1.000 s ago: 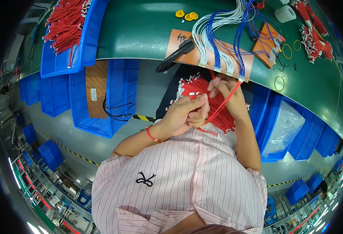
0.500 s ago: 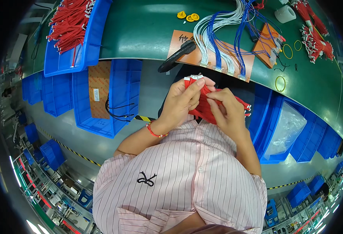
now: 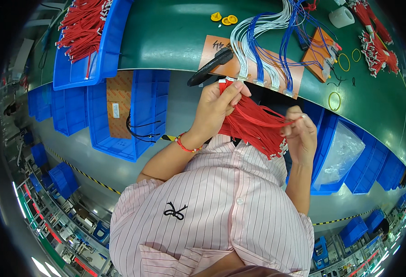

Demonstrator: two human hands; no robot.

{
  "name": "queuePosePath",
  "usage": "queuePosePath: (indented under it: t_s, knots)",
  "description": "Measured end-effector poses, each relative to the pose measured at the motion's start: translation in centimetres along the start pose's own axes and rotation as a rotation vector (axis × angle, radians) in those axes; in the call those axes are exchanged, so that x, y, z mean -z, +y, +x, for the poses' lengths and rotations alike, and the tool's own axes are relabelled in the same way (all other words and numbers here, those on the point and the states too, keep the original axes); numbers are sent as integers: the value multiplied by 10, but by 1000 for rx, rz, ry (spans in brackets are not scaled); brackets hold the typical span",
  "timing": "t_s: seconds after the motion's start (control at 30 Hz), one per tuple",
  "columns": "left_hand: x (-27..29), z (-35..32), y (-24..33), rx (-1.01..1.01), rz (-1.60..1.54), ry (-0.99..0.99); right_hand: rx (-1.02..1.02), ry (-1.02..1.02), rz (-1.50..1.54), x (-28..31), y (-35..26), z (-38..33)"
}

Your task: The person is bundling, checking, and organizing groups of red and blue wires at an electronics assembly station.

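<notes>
My left hand (image 3: 217,107) grips a bundle of red wires (image 3: 253,124) near its upper end, just below the edge of the green workbench (image 3: 166,37). The bundle hangs down and to the right over my striped shirt, its white-tipped ends fanned out low. My right hand (image 3: 300,134) pinches a single red wire pulled sideways out of the bundle. A red bracelet sits on my left wrist.
On the bench lie blue and white wire harnesses (image 3: 267,51) over orange boards, a black tool (image 3: 210,67), yellow rings (image 3: 225,19) and more red wires (image 3: 373,41). A blue bin of red wires (image 3: 80,32) stands at left. Blue bins (image 3: 133,115) sit below the bench.
My left hand has raised the red bundle toward the bench edge. My right hand has moved out to the right, drawing one wire away from the bundle.
</notes>
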State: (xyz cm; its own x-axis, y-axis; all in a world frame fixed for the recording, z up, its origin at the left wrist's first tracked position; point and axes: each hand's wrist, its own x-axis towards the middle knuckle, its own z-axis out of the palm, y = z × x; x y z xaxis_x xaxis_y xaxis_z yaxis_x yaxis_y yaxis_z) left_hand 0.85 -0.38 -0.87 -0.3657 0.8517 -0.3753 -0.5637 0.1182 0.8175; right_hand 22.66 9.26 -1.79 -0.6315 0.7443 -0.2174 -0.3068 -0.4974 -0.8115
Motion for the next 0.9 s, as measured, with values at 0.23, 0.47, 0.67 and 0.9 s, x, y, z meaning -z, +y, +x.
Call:
queuePosePath:
  t_s: [0.23, 0.47, 0.67, 0.9]
  knots:
    - [-4, 0, -1, 32, -158, 15, -1, 104, -403, -28, 2, 16]
    - [10, -3, 16, 185, -232, -115, 21, 147, -408, -31, 1, 25]
    - [21, -13, 15, 177, -214, -126, -67, 137, -296, -32, -5, 27]
    - [22, -19, 13, 176, -122, -125, -129, 173, -101, -34, -3, 26]
